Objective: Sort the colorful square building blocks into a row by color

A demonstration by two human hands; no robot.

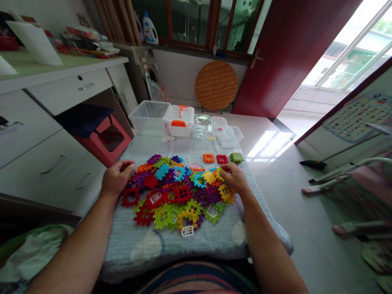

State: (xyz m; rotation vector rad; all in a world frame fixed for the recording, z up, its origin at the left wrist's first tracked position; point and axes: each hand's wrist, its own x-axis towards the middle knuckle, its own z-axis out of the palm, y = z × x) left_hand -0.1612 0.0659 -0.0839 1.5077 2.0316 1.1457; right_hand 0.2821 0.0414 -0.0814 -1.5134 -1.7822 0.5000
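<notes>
Pile of interlocking plastic tiles (177, 196), mixed colours, lies mid-surface on the grey blanket (214, 239) before you. Your right hand (235, 179) sits at the pile's right edge, fingers curled down onto a yellow-green tile; whether it is actually pinched, cannot tell. Your left hand (116, 179) rests at the pile's left edge, fingers loosely bent, touching purple and red tiles, gripping nothing visible. Beyond the pile, set apart in a row: orange tile (208, 158), red tile (222, 159), green tile (236, 157). Farther back, clear plastic boxes (150, 114), one with an orange latch (179, 120).
</notes>
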